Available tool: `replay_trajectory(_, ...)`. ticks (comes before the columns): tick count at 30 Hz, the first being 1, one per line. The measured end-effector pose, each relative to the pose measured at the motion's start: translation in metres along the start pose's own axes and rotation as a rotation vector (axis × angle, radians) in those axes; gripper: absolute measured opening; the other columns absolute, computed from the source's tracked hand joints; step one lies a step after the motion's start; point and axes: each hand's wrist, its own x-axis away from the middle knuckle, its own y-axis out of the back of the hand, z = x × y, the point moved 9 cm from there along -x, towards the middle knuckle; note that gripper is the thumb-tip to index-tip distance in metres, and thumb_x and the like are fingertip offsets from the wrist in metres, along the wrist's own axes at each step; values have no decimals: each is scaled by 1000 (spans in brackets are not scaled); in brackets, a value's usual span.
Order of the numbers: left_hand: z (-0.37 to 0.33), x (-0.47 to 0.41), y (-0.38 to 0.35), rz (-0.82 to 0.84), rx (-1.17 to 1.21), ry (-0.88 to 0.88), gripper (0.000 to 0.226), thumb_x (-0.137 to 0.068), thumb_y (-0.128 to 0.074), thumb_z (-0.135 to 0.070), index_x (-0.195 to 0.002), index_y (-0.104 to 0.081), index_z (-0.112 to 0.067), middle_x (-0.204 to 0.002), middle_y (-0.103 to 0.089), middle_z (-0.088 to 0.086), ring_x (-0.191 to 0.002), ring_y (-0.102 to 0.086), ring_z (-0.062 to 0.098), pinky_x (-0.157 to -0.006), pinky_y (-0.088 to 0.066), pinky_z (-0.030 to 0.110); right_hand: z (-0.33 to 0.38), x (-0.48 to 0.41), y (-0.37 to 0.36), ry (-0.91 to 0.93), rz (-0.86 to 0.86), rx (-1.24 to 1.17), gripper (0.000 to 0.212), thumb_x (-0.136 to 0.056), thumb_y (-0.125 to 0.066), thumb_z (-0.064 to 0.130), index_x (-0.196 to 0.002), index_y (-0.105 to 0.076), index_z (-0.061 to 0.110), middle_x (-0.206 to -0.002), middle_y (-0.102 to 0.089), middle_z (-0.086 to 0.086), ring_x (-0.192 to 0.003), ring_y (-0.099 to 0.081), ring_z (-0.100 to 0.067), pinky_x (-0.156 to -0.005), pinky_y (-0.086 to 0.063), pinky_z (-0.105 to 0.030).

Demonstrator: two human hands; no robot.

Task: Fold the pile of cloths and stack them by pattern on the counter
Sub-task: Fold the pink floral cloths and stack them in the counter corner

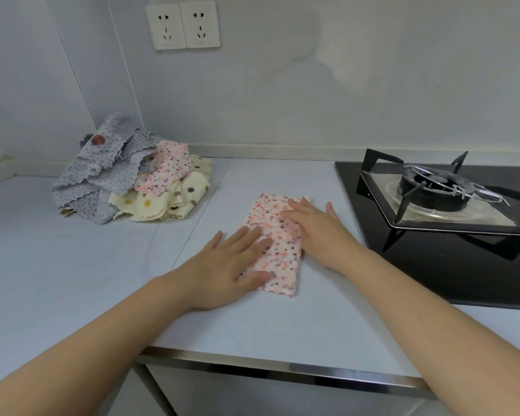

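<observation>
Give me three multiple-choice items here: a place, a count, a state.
1. Where is the unfolded pile? A) on the floor B) back left on the counter C) at its front edge
2. How many wall sockets show? A) one B) four C) two
3. How do the left hand and right hand lie on the folded speckled cloth? A) flat, fingers straight B) in fists C) pinching a corner
Key: 1 B, it sits by the back-left corner; 2 C, two plates side by side; 3 A, both press flat.

Counter: folded cloth, cloth pile, gas stove.
</observation>
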Motion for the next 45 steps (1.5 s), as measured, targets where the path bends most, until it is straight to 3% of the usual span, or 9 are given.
replay_trajectory(4, 3, 0, 8, -254, 131, 97, 55, -94, -35, -60, -144, -31, -36, -152, -29, -16, -142, -22, 10, -119, -6, 46, 7, 4, 11, 89, -80, -27, 62, -90, -35, -9, -140, -47, 27, -157, -29, 6, -147, -14, -8, -121, 5, -41)
replay_trajectory(6, 8, 4, 24, -476, 180, 95, 26, -92, -52, -48, -111, -55, -31, -112, -55, -19, -102, -49, 6, -111, -24, 49, 5, 6, 11, 93, -58, 0, 65, -89, -35, -9, -141, -45, 29, -157, -28, 7, -147, -13, -7, -121, 4, -40)
replay_trajectory(12, 16, 13, 44, -676, 372, 137, 13, -96, -52, -31, -89, -52, -21, -72, -57, -9, -75, -54, 23, -76, -34, 32, 23, 12, 10, 208, -38, -125, 70, -82, -57, 0, -143, -42, 30, -151, -39, 9, -142, -28, -4, -118, -13, -22)
replay_trajectory(15, 20, 18, 52, -685, 469, 112, 30, -94, -36, -46, -86, -56, -24, -75, -65, -6, -79, -60, 22, -76, -43, 36, 37, 15, 1, 228, -14, -326, 52, -84, -58, -2, -128, -62, 26, -129, -61, 11, -120, -53, 0, -103, -38, -13)
replay_trajectory(24, 42, 15, 43, -464, 198, -41, 47, -81, -51, -41, -127, -51, -29, -123, -60, -16, -108, -57, 10, -90, -45, 28, 25, 12, 8, 158, -56, -685, 48, -83, -54, -14, -100, -74, 26, -103, -73, 13, -103, -65, -3, -92, -50, -23)
replay_trajectory(29, 35, 13, 43, -532, 356, -42, 33, -81, -59, -11, -108, -62, -28, -98, -69, -14, -89, -63, 9, -77, -51, 32, 23, 9, 8, 121, -64, -751, 41, -85, -54, -12, -99, -74, 20, -102, -74, 3, -102, -67, -10, -92, -51, -30)
replay_trajectory(32, 42, 16, 52, -603, 590, 99, 26, -84, -49, -38, -81, -59, -14, -67, -58, -7, -61, -48, 10, -62, -42, 31, 15, 7, 9, 18, -71, -758, 18, -92, -60, 22, -93, -74, 10, -83, -69, -8, -78, -56, -15, -72, -42, -33)
replay_trajectory(35, 50, 14, 47, -596, 813, 285, 46, -95, -49, -43, -67, -41, -7, -63, -42, 1, -58, -36, 13, -57, -30, 30, 4, 6, 10, -122, -95, -789, 59, -80, -57, 52, -86, -54, -7, -73, -49, -8, -69, -47, -19, -66, -37, -36)
replay_trajectory(45, 45, 11, 38, -425, 578, 547, 40, -101, -35, -31, -65, -32, -13, -61, -41, 1, -53, -44, 19, -53, -33, 28, -2, 5, 4, -295, -106, -433, 37, -92, -51, 21, -60, -33, 16, -54, -32, 3, -50, -31, -14, -46, -22, -25)
